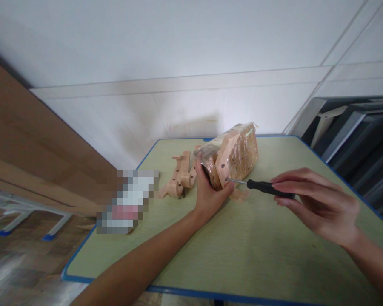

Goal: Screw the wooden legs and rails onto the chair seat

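A wooden block assembly (247, 148), partly wrapped in clear plastic film, stands tilted on the table. My left hand (210, 193) is closed around its near left side, with the thumb beside a light wooden side piece (222, 165) that has dark screw holes. My right hand (319, 204) grips the black handle of a screwdriver (263, 187) between thumb and fingers. The screwdriver's metal shaft points left, and its tip meets the lower screw hole near my left thumb. Part of the left fingers is hidden behind the assembly.
Loose wooden pieces with holes (180, 176) lie left of the assembly on the green table (236, 250) with blue edging. A blurred-out flat item (127, 202) is at the left edge. A large cardboard box (44, 140) stands left; dark panels (364, 140) lean at right.
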A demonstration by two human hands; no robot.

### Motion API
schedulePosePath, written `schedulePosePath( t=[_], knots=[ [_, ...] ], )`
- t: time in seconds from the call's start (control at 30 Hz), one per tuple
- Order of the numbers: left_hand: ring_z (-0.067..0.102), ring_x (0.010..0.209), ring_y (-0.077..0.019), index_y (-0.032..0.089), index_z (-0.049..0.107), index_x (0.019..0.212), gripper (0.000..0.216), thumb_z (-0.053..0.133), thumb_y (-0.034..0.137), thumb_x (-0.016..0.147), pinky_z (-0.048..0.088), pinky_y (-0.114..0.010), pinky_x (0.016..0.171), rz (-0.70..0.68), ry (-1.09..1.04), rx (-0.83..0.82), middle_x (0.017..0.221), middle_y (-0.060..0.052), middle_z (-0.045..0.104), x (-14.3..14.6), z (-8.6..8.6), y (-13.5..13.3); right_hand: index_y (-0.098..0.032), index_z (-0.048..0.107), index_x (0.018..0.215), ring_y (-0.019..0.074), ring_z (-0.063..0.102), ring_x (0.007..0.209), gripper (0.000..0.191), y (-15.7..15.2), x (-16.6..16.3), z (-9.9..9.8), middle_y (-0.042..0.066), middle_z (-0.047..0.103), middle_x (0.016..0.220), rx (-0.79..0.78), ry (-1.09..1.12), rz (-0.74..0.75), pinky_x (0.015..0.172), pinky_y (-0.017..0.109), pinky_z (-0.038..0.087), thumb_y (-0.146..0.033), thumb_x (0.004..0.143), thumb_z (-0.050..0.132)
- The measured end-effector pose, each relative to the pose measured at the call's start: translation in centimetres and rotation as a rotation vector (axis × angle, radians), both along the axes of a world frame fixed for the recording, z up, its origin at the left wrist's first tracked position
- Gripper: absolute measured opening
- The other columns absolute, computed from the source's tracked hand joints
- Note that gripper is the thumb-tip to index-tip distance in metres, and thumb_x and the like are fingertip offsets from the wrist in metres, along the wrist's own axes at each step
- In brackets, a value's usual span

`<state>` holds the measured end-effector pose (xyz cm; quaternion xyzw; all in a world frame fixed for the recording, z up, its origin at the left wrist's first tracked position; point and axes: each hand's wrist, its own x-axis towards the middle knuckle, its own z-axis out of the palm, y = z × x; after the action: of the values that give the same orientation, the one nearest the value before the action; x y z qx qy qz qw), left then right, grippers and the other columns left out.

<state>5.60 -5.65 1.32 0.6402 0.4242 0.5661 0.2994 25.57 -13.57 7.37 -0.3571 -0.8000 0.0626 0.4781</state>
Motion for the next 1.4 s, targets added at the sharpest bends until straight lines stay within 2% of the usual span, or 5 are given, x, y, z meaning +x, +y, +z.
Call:
schedulePosePath(
  t=[0.13, 0.4, 0.83, 1.2, 1.4],
  knots=[
    [0.044, 0.121, -0.0239, 0.028, 0.007, 0.138, 0.102, 0.073, 0.027, 0.061, 0.036, -0.041, 0.102, -0.005, -0.006, -0.008, 0.136, -0.011, 0.038, -0.01, -0.1, 0.02, -0.027, 0.06, 0.108, 0.019, 0.061, 0.086, 0.047, 0.01, 0.22, -0.07, 0.004, 0.063, 0.096, 0.024, 0.0, -0.073, 0.069, 0.033, 0.05, -0.001, 0.07, 0.064],
    [0.044, 0.121, -0.0237, 0.027, 0.008, 0.139, 0.103, 0.074, 0.024, 0.059, 0.036, -0.039, 0.102, 0.022, 0.01, 0.02, 0.135, -0.01, 0.039, 0.0, 0.02, -0.01, -0.024, 0.059, 0.105, 0.0185, 0.062, 0.077, 0.039, 0.0, 0.25, -0.27, 0.004, 0.064, 0.087, 0.035, -0.049, -0.117, 0.062, 0.031, 0.049, -0.012, 0.069, 0.07],
    [0.041, 0.124, -0.0246, 0.028, 0.009, 0.138, 0.102, 0.073, 0.024, 0.059, 0.034, -0.04, 0.104, 0.028, 0.016, -0.02, 0.137, -0.01, 0.036, -0.06, 0.02, -0.1, -0.02, 0.054, 0.077, 0.0126, 0.055, 0.058, 0.016, 0.28, 0.46, -0.23, 0.001, 0.057, 0.067, -0.015, -0.185, -0.31, 0.05, 0.025, 0.039, -0.033, 0.076, 0.063],
    [0.039, 0.126, -0.0232, 0.028, 0.005, 0.139, 0.102, 0.072, 0.023, 0.062, 0.034, -0.038, 0.104, 0.03, 0.033, -0.01, 0.137, -0.01, 0.037, -0.16, 0.15, -0.06, -0.017, 0.042, 0.053, 0.0068, 0.036, 0.042, 0.04, 0.74, -0.06, -0.27, -0.004, 0.039, 0.047, -0.137, -0.258, -0.378, 0.044, 0.022, 0.027, -0.038, 0.087, 0.046],
    [0.04, 0.125, -0.0244, 0.027, 0.007, 0.139, 0.102, 0.072, 0.022, 0.06, 0.034, -0.04, 0.104, 0.03, 0.03, -0.002, 0.137, -0.01, 0.037, -0.2, 0.02, 0.04, -0.018, 0.042, 0.044, 0.0067, 0.035, 0.033, 0.052, 0.67, -0.35, -0.3, -0.003, 0.038, 0.036, -0.366, -0.11, -0.332, 0.036, 0.022, 0.026, -0.044, 0.089, 0.037]
  ],
)
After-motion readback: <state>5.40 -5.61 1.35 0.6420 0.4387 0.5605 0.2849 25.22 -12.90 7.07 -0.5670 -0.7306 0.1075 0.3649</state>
